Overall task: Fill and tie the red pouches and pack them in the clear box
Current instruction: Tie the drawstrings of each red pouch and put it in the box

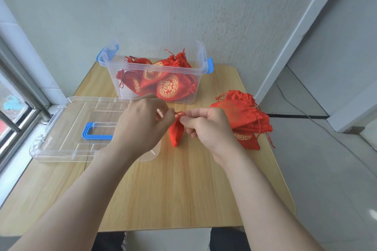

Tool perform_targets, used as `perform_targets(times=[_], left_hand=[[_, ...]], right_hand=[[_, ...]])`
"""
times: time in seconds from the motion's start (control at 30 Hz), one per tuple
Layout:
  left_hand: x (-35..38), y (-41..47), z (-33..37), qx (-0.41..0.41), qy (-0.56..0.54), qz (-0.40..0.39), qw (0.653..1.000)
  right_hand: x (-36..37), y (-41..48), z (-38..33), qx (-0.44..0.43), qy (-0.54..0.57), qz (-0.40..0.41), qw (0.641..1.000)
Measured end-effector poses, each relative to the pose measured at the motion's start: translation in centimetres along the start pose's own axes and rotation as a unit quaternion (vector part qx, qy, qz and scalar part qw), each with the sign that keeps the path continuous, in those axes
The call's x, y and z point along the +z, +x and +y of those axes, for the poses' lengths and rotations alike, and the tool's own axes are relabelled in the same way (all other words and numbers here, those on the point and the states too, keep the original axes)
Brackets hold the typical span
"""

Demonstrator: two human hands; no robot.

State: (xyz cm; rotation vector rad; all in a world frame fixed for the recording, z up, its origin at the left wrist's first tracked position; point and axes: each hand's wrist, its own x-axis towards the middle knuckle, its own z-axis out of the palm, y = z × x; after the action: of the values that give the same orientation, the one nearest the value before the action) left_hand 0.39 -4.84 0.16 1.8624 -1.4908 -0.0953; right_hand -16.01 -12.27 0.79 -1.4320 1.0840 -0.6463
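We look down on a pale wooden table (183,189). At its 12 o'clock stands the clear box (130,68), open, with blue latches at both ends, holding several filled pouches (168,87), red with gold print. Its lid (67,128) lies flat at 9 o'clock, blue handle up. At 3 o'clock a heap of flat pouches (240,116) sits near the table edge.

In the centre 2 bare hands meet. The left hand (140,126) and right hand (208,126) both have curled fingers, each pinching part of the red drawstring (179,113) between thumb and fingertip. Below them hangs 1 small plump pouch (177,133), its neck gathered; we cannot tell whether its base touches the table.

We judge the tying is under way. The risk is that the thin cord slips from either pinch, the neck loosens and the filling spills. Uneven pulling could also leave the knot slack.
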Motion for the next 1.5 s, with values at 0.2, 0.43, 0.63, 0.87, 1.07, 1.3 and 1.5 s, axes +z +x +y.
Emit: perform_targets(times=[0.2,0.43,0.63,0.87,1.07,1.3,1.5], left_hand=[[0.2,0.2,0.5,-0.061,-0.047,0.029,0.997],[-0.6,0.0,1.5,-0.068,-0.110,-0.049,0.990],[-0.5,0.4,1.4,-0.192,-0.239,-0.047,0.951],[-0.8,0.7,2.0,-0.278,-0.278,-0.085,0.915],[-0.6,0.7,0.6,-0.269,-0.135,-0.053,0.952],[0.1,0.8,0.3,-0.249,-0.070,-0.053,0.965],[0.3,0.7,0.6,-0.223,-0.068,-0.038,0.972]], right_hand=[[0.0,0.1,0.0,0.015,0.032,0.007,0.999],[0.1,0.3,0.1,0.022,0.065,0.011,0.998],[0.3,0.3,0.1,0.018,0.051,0.021,0.998],[0.4,0.2,0.2,-0.023,0.021,-0.018,0.999],[0.0,0.3,0.6,0.026,-0.002,0.000,1.000],[0.7,0.6,1.0,0.029,-0.158,0.056,0.985],[0.8,0.9,0.6,-0.021,-0.244,0.123,0.962]])
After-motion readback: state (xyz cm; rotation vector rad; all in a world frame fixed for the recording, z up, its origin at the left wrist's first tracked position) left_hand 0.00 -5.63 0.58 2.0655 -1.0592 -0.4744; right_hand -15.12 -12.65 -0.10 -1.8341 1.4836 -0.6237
